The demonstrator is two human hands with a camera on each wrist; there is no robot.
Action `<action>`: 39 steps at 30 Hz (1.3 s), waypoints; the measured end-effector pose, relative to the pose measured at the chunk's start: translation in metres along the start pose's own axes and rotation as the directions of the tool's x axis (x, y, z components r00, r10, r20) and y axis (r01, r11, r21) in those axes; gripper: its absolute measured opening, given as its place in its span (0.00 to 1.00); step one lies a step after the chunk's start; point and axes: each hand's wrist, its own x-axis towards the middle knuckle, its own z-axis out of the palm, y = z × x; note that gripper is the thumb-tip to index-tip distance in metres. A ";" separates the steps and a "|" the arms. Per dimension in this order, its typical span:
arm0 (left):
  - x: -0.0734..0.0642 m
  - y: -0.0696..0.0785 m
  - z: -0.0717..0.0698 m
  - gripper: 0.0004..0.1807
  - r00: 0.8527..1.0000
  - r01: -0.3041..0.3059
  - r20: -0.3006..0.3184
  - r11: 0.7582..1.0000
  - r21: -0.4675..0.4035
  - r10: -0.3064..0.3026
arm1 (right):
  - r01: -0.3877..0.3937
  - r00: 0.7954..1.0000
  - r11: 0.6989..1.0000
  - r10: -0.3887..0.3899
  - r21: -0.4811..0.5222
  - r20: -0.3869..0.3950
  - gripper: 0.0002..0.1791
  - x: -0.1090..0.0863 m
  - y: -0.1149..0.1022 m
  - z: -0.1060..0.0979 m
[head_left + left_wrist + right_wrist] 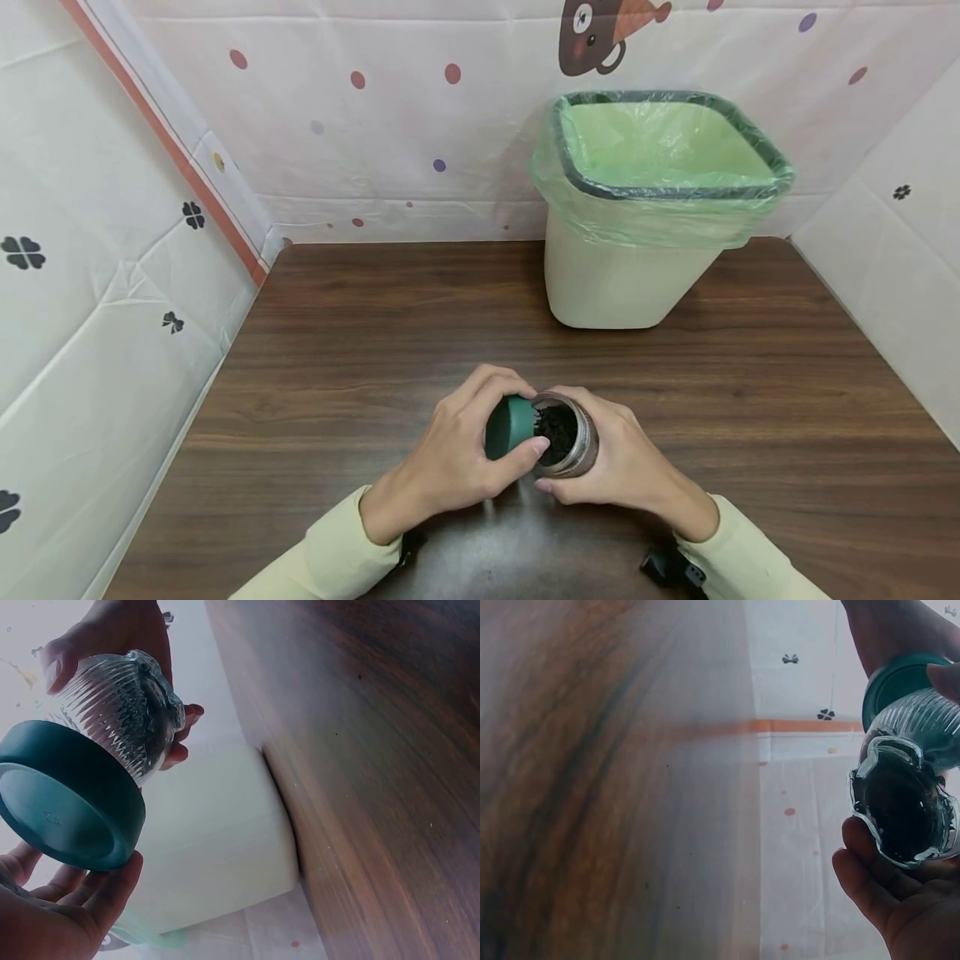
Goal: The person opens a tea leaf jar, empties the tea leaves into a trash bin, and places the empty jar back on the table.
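Note:
A green lid [510, 427] is in my left hand [467, 454], gripped at its rim between thumb and fingers. My right hand [628, 463] holds a clear glass jar [588, 442] from its right side. Dark loose stuff, its kind unclear, shows inside the open mouth. The lid stands tipped on edge at the left of the mouth, close against it. Seen in the left wrist view, the lid [71, 799] has a flat, plain top and the jar [116, 709] has ribbed walls. The right wrist view shows the jar's lobed base [901, 806], off the table.
Behind the hands, a cream bin [615, 275] with a green plastic liner [667, 221] stands at the back right of the brown wooden table [337, 333]. White printed sheets [405, 125] hang at the back and both sides. A small black device [667, 571] is at the right cuff.

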 end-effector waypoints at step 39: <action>-0.003 -0.008 -0.001 0.27 1.000 -0.013 -0.017 1.000 0.011 0.014 | 0.052 0.996 0.997 -0.056 -0.049 -0.068 0.49 -0.003 0.007 -0.010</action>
